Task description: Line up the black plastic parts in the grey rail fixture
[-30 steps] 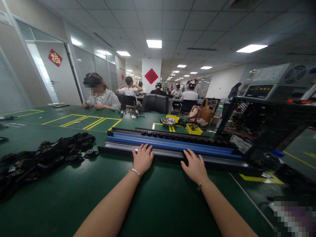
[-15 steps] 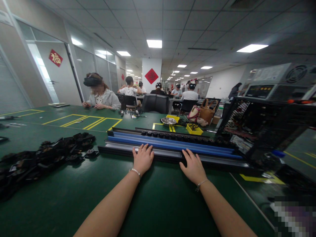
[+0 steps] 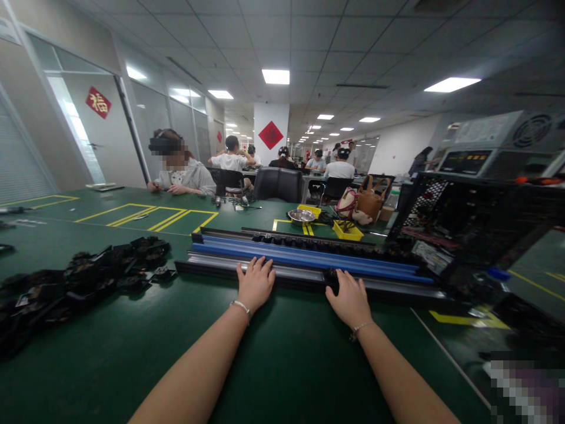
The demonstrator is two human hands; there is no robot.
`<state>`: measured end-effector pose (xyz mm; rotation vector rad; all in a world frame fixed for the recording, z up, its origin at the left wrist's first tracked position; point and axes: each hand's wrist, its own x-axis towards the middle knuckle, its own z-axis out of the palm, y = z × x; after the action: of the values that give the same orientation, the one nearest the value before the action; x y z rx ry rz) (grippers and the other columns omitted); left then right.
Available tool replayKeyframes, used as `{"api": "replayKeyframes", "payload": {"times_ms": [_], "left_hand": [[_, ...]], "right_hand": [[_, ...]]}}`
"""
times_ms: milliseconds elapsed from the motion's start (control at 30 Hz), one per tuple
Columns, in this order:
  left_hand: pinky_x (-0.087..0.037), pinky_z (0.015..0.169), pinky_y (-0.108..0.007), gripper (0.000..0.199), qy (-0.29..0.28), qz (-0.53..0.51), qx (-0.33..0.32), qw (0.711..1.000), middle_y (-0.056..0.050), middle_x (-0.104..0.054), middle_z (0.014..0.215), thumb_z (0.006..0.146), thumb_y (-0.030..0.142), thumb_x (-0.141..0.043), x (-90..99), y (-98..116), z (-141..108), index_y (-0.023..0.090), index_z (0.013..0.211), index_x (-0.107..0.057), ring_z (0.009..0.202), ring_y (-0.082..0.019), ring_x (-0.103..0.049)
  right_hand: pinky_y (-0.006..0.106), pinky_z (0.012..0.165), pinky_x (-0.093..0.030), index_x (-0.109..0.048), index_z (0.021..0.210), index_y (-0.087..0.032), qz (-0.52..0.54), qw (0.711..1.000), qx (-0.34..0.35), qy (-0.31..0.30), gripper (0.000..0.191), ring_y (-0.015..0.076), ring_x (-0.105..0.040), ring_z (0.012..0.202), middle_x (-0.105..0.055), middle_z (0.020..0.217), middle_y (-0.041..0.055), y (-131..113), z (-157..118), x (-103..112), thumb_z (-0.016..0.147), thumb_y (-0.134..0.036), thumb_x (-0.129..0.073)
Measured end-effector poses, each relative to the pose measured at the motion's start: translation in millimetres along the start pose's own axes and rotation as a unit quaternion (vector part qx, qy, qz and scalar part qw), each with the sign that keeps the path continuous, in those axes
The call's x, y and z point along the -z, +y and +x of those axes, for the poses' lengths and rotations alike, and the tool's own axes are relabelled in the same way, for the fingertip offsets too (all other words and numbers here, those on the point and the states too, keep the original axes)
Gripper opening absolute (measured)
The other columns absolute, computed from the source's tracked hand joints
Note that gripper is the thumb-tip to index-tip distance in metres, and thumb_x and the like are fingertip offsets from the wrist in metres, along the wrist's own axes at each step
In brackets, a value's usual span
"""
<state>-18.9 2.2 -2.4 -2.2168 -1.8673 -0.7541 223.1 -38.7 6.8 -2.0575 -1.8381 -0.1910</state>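
Observation:
My left hand point(image 3: 256, 284) lies on the near silver-and-black rail point(image 3: 300, 272), palm down, with its fingers spread over the metal. Farther right, my right hand point(image 3: 351, 299) is at the same rail. A small black part point(image 3: 331, 279) sits on the rail between its thumb and index finger; its underside is hidden. Just behind runs a long blue rail point(image 3: 273, 249), parallel to the first. A row of small black parts point(image 3: 309, 240) lines another dark rail beyond it.
A heap of black parts point(image 3: 88, 277) spreads across the green table point(image 3: 132, 359) at left. An opened computer case point(image 3: 477, 218) stands at right, power supplies on top. A metal bowl point(image 3: 302, 217) and yellow trays point(image 3: 348, 231) lie behind the rails. A co-worker point(image 3: 180, 171) sits across.
My right hand has shifted slightly right and turned, and more of the small black part shows beside its fingers. My left hand has stayed in place.

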Motion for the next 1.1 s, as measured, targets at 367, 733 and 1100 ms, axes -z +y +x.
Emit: {"api": "replayKeyframes", "payload": {"times_ms": [367, 733, 1100], "left_hand": [[-0.01, 0.106, -0.061, 0.044, -0.007, 0.001, -0.002, 1.0, -0.003, -0.046, 0.138, 0.091, 0.042, -0.027, -0.1, -1.1, 0.0, 0.031, 0.128, -0.049, 0.131, -0.025, -0.033], [-0.01, 0.107, -0.06, 0.044, -0.015, 0.003, 0.008, 1.0, -0.003, -0.046, 0.138, 0.091, 0.041, -0.028, 3.6, 1.4, 0.1, 0.032, 0.128, -0.049, 0.131, -0.025, -0.032], [-0.009, 0.107, -0.059, 0.043, -0.019, 0.002, 0.013, 1.0, -0.003, -0.046, 0.139, 0.091, 0.041, -0.029, 4.2, 2.3, 0.1, 0.033, 0.128, -0.05, 0.131, -0.024, -0.032]], "right_hand": [[0.049, 0.11, -0.01, -0.037, 0.135, -0.008, 0.0, 1.0, 0.012, -0.015, 0.06, 0.0239, -0.029, 0.133, -0.042, 0.14, 0.0134, -1.2, -0.8, -1.4, 0.081, -0.035, -0.037], [0.047, 0.111, -0.011, -0.038, 0.135, -0.011, 0.014, 0.999, 0.032, -0.024, 0.06, 0.0219, -0.033, 0.131, -0.043, 0.14, 0.0102, 5.8, 2.3, -2.8, 0.082, -0.038, -0.035], [0.048, 0.11, -0.013, -0.044, 0.131, -0.013, 0.003, 0.998, 0.052, -0.031, 0.056, 0.023, -0.034, 0.13, -0.041, 0.141, 0.0104, 4.3, 0.6, -2.3, 0.082, -0.038, -0.038]]}}
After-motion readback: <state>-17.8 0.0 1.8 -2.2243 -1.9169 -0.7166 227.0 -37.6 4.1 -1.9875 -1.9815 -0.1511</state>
